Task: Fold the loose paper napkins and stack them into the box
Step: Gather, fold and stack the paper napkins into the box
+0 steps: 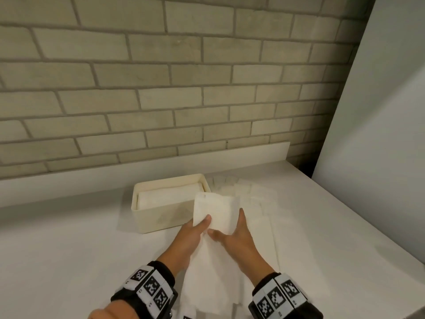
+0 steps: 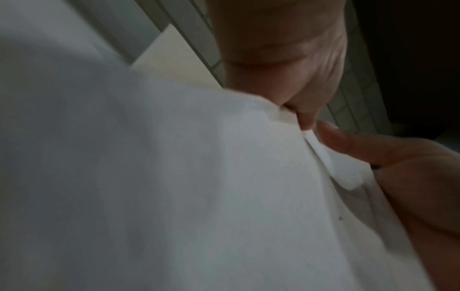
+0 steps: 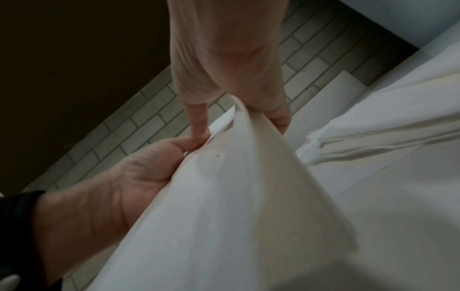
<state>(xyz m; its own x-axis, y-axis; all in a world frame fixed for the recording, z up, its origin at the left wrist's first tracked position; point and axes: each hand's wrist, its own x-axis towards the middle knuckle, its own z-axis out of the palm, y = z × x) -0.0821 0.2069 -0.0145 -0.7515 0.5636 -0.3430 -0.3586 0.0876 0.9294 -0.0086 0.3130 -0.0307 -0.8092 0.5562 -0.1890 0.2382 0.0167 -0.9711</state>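
Note:
Both hands hold one white paper napkin (image 1: 216, 210) up off the table, in front of the right end of the box. My left hand (image 1: 202, 223) pinches its lower left edge, thumb on the front. My right hand (image 1: 226, 223) grips its right side, thumb at the bottom edge. The napkin (image 2: 199, 177) fills the left wrist view, which is blurred. In the right wrist view the napkin (image 3: 236, 196) hangs from my right hand's fingers (image 3: 199, 122), beside the left hand (image 3: 112, 187). The cream box (image 1: 161, 221) stands behind on the table, with folded napkins (image 1: 167, 195) inside.
Loose white napkins (image 1: 250, 194) lie spread to the right of the box, and more (image 1: 264, 240) lie under and beside my hands. The white table (image 1: 69, 249) ends at a brick wall (image 1: 161, 100) behind. A white panel (image 1: 379, 134) stands at the right.

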